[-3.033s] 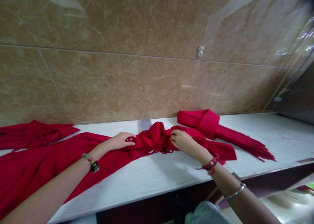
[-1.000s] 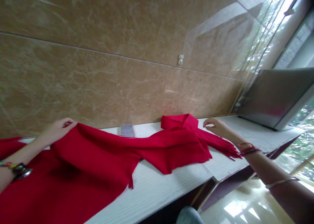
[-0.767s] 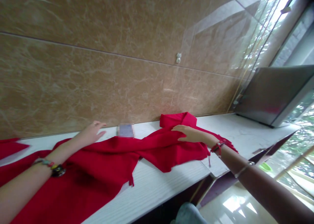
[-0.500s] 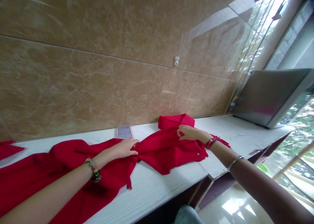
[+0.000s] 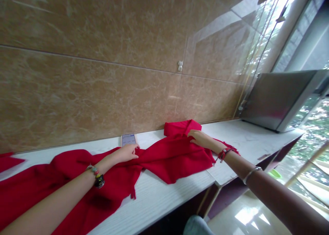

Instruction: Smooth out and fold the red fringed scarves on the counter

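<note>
A long red scarf with fringed ends lies in folds along the white counter, drawn narrow near its middle. Over that narrow part is my left hand, its thumb and fingers a little apart and no cloth visibly gripped. My right hand is on the upper layer at the scarf's right portion, fingers bent down on the cloth near a raised fold. Its fingertips are partly hidden by the fabric. Beyond my left hand, a phone with a lit screen lies near the wall, its lower edge covered.
The white counter runs along a brown marbled tile wall. A grey metal appliance stands at its right end, by the window. Another piece of red cloth lies at far left. Open shelving is under the counter.
My left hand has shifted slightly left, and its fingers have loosened from the gathered cloth. My right hand's fingers have flattened from a rounded pinch. The view has turned slightly.
</note>
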Tool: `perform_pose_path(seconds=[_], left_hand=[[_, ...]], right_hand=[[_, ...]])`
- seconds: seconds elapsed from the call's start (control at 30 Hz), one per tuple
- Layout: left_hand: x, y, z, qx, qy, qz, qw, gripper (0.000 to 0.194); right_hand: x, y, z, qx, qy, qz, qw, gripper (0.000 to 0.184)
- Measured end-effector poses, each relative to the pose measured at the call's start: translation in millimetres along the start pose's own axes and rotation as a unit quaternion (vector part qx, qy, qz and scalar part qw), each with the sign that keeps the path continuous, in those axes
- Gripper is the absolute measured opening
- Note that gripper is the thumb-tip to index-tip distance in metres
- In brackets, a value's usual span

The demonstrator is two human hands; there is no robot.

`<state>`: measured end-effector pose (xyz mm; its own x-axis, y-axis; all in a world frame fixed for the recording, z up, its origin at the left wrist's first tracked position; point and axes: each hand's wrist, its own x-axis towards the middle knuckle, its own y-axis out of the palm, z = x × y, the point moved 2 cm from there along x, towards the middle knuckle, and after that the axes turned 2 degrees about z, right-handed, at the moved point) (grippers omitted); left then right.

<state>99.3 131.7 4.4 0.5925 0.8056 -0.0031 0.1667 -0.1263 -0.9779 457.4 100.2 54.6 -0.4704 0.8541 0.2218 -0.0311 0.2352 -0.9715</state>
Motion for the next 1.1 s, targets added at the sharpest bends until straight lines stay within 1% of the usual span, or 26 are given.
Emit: perform_pose_path(seconds=[0.13,0.17,0.2,0.27,0.3,0.33,0.4,0.5,0.57,0.63,0.7,0.77,0.83,0.93,1.0,1.1], left_hand=[[-3,-4.7,-1,0.009,0.014,-0.047,0.999,0.043],[-3,-5.2,-2,0.013,0.021,-0.047,0.999,0.043],[-3,-5.2,-3,0.017,0.03,-0.037,0.999,0.04],[-3,-4.8,-6,0.024,0.046,-0.011,0.999,0.026],[-3,-5.3,-8,0.03,0.057,-0.013,0.998,0.021],[-4,-6.5,-11,0.038,0.067,-0.024,0.997,0.019],[-7,-10.5,-17,0.056,0.084,-0.059,0.993,0.02],[-14,-17.1,-24,0.077,0.085,-0.088,0.99,0.023],[-19,-19.7,-26,0.086,0.067,-0.09,0.99,0.024],[-23,-20.3,-26,0.087,0.059,-0.086,0.991,0.025],[-26,-20.9,-27,0.073,0.071,-0.097,0.99,0.025],[-29,-23.7,-28,0.046,0.088,-0.129,0.987,0.024],[-33,-29.5,-30,0.012,0.096,-0.166,0.981,0.023],[-40,-41.6,-34,-0.044,0.09,-0.205,0.974,0.023],[-44,-49.4,-34,-0.071,0.081,-0.219,0.97,0.023],[-50,-58.2,-31,-0.086,0.06,-0.23,0.968,0.023]], right_hand=[[-24,-28,9,0.006,-0.001,-0.079,0.997,0.006],[-32,-34,12,0.012,-0.007,-0.091,0.996,0.006],[-39,-39,15,0.017,-0.013,-0.102,0.995,0.007],[-53,-44,18,0.016,-0.029,-0.119,0.992,0.012],[-58,-44,19,0.012,-0.04,-0.128,0.991,0.015],[-63,-43,19,0.007,-0.053,-0.137,0.989,0.018],[-68,-36,19,0.001,-0.074,-0.16,0.984,0.023],[-69,-22,18,-0.002,-0.068,-0.189,0.98,0.023],[-67,-12,19,0.002,-0.057,-0.181,0.982,0.023],[-66,-4,20,0.012,-0.056,-0.153,0.987,0.023],[-65,1,20,0.021,-0.057,-0.141,0.988,0.021],[-66,4,19,0.022,-0.051,-0.144,0.988,0.022],[-68,6,18,0.014,-0.052,-0.148,0.988,0.022],[-70,12,16,0.007,-0.062,-0.141,0.988,0.027],[-72,14,14,0.021,-0.055,-0.161,0.985,0.025],[-74,10,14,0.047,-0.03,-0.228,0.972,0.024]])
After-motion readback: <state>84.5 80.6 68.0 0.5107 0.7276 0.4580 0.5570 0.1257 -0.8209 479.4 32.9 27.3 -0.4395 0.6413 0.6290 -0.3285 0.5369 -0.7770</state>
